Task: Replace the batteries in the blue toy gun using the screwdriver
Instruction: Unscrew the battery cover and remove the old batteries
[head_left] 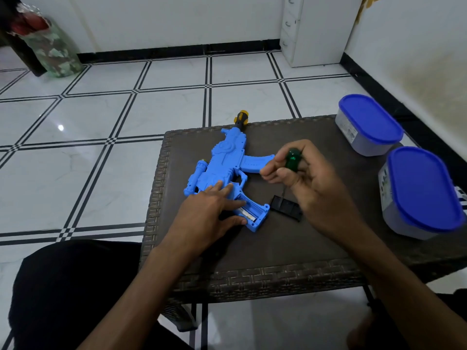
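The blue toy gun [222, 162] lies flat on the dark wicker table [252, 251], its yellow-tipped muzzle past the far edge. The battery compartment [249, 210] in its grip is open, with a pale battery showing inside. My left hand [209, 213] rests on the grip, fingers spread and reaching into the compartment. My right hand [303, 180] is shut on the green-handled screwdriver [292, 159], held upright with the shaft pointing down. The black compartment cover [286, 207] lies on the table just right of the grip, partly under my right hand.
Two blue-lidded plastic containers stand at the table's right side, one at the far corner [369, 123] and one nearer [422, 193]. My dark-trousered leg [75, 286] is at the lower left. White tiled floor surrounds the table; a white cabinet [310, 29] stands by the back wall.
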### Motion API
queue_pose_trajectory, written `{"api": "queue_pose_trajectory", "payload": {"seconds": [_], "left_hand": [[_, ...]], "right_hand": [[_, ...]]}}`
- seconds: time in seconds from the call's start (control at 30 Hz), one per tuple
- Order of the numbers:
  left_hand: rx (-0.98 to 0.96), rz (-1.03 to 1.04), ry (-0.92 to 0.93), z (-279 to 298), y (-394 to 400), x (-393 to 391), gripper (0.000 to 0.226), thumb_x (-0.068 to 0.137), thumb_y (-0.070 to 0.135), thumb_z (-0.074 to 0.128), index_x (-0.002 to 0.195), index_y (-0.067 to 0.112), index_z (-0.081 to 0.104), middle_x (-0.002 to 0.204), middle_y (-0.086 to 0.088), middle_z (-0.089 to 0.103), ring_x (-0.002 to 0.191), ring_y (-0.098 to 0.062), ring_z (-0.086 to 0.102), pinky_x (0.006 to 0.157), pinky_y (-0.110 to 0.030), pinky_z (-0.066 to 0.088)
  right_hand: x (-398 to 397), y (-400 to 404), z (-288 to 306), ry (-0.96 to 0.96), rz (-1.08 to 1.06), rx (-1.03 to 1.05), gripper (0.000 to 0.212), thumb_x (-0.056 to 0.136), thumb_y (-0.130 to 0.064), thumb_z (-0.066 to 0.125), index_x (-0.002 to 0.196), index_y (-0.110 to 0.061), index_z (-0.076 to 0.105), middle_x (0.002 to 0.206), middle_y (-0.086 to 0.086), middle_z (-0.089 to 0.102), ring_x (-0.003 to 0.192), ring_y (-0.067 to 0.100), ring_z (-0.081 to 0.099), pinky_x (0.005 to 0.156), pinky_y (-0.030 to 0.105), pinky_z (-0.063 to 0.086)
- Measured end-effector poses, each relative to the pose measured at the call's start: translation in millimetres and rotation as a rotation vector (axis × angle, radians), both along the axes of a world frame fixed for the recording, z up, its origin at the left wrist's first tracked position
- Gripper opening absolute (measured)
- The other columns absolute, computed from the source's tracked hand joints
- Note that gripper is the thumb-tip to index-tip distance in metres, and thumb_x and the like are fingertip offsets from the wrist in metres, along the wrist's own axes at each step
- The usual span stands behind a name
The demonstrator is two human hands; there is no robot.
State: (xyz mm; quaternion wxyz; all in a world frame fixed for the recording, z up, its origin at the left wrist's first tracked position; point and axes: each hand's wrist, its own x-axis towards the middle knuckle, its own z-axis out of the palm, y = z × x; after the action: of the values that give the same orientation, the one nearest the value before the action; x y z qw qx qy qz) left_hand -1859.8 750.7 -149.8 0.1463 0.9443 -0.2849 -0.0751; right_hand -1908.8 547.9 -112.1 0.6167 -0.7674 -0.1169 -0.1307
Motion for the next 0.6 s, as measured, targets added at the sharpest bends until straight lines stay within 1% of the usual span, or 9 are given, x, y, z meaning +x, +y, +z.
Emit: {"api": "queue_pose_trajectory", "payload": {"seconds": [0.07,0.17,0.27,0.4,0.53,0.6], "left_hand": [[-0.009,0.003,-0.011,-1,0,-1,0.043,0.085,0.057,0.058,0.125,0.041,0.061,0.151,0.006,0.040,0.144,-0.014,0.029,0.105,-0.038,0.040],[-0.034,0.000,-0.022,1,-1,-2,0.044,0.082,0.064,0.052,0.116,0.040,0.067,0.147,0.005,0.046,0.140,-0.016,0.035,0.099,-0.042,0.045],[-0.016,0.007,-0.008,1,-1,-2,0.035,0.085,0.055,0.059,0.116,0.041,0.067,0.150,0.007,0.041,0.144,-0.013,0.028,0.103,-0.041,0.042],[-0.051,0.011,-0.016,-1,0,-1,0.033,0.083,0.053,0.063,0.113,0.041,0.069,0.149,0.007,0.043,0.143,-0.013,0.030,0.103,-0.039,0.042],[-0.078,0.014,-0.041,-1,-2,-1,0.031,0.082,0.051,0.066,0.109,0.038,0.072,0.144,0.006,0.050,0.139,-0.015,0.038,0.098,-0.038,0.046],[-0.072,0.019,-0.035,-1,-1,0,0.031,0.081,0.051,0.067,0.109,0.039,0.071,0.145,0.006,0.049,0.140,-0.015,0.037,0.099,-0.038,0.046]], "right_hand": [[-1,7,-7,-0.003,0.029,0.089,0.012,0.095,0.001,0.055,0.104,-0.006,0.051,0.098,0.010,0.071,0.100,0.023,0.070,0.091,0.040,0.055],[0,13,-16,-0.002,0.013,0.201,0.017,0.094,0.001,0.056,0.102,-0.012,0.050,0.098,0.012,0.072,0.101,0.025,0.070,0.093,0.046,0.054],[0,15,-20,0.018,0.002,0.237,0.016,0.093,-0.001,0.057,0.100,-0.014,0.050,0.097,0.012,0.073,0.100,0.026,0.070,0.092,0.047,0.055],[2,17,-24,0.067,0.028,0.165,0.016,0.094,-0.002,0.060,0.099,-0.016,0.052,0.096,0.008,0.073,0.098,0.024,0.071,0.089,0.050,0.056],[6,21,-27,0.109,0.048,0.115,0.018,0.093,0.001,0.060,0.098,-0.015,0.053,0.096,0.006,0.074,0.100,0.019,0.070,0.090,0.050,0.055],[6,20,-27,0.102,0.048,0.090,0.018,0.092,0.002,0.060,0.097,-0.014,0.053,0.098,0.003,0.074,0.102,0.018,0.070,0.090,0.050,0.055]]}}
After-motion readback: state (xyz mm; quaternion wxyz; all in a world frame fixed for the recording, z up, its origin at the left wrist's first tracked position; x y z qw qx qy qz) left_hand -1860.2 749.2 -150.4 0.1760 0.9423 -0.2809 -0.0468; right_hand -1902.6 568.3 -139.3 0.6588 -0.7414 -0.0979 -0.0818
